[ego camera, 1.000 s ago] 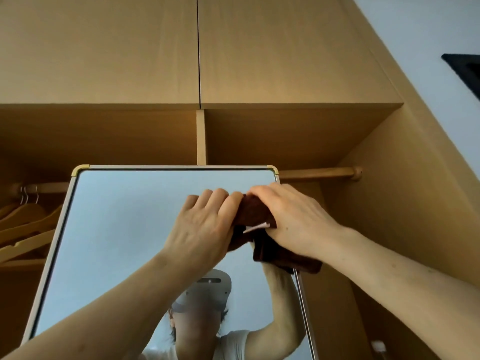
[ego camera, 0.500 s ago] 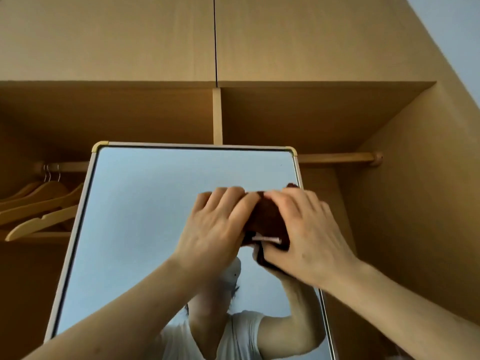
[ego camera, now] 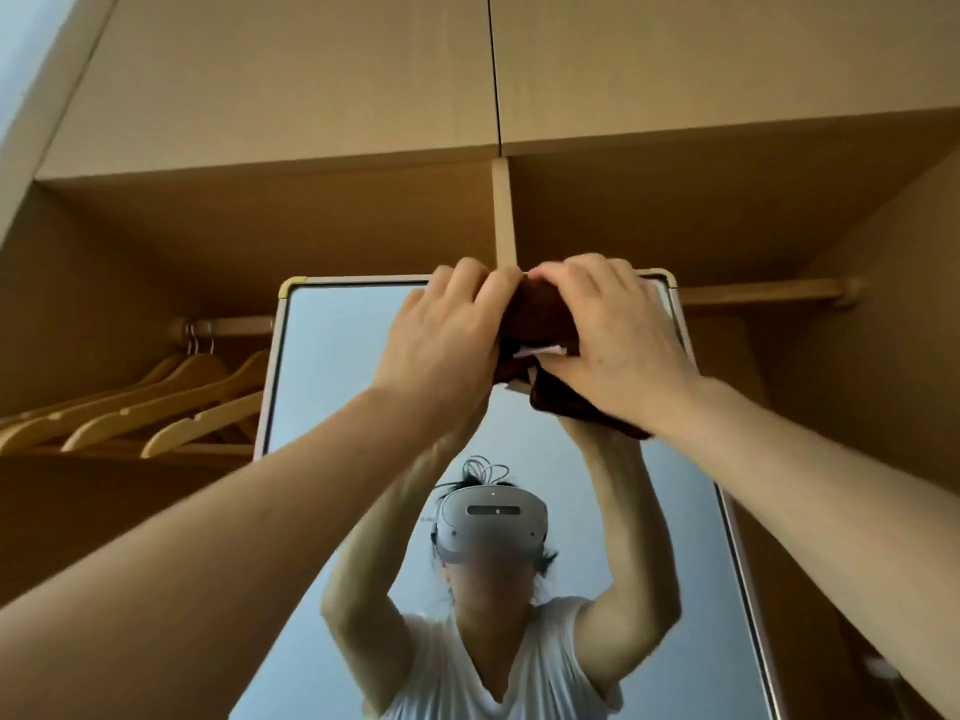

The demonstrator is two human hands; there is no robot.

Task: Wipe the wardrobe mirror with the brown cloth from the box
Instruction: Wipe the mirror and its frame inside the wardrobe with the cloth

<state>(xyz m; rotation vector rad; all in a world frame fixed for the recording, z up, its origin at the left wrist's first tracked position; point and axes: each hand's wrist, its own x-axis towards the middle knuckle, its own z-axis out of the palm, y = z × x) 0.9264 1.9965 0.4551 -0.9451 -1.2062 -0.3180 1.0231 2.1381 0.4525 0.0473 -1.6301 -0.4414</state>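
The brown cloth [ego camera: 540,320] is bunched into a wad at the very top edge of the wardrobe mirror [ego camera: 332,366], toward the glass's 1 o'clock corner. A white label [ego camera: 540,350] shows at its middle. A loose flap hangs out toward 5 o'clock, under the heel of the right hand [ego camera: 618,340].

Both hands are on the cloth, with the left hand [ego camera: 447,335] at its 9 o'clock side and the right at its 3 o'clock side. Their fingers curl over the top of the wad and almost meet above it. The right hand covers more of the fabric, and the left grips only the near edge. Whether the palms press the cloth flat to the glass cannot be told, since the hands hide the contact.

The mirror's long axis runs from 12 to 6 o'clock, and nearly all of its glass lies below the hands. By my judgement the next stroke has to travel down toward 6 o'clock, or sideways toward the bare corner at 11 o'clock. Both arms are stretched up and forward, close to full reach, with the wrists bent back.

Wooden hangers [ego camera: 197,402] hang at 9 o'clock of the mirror. A clothes rail [ego camera: 769,292] runs off at 3 o'clock, level with the mirror's top.
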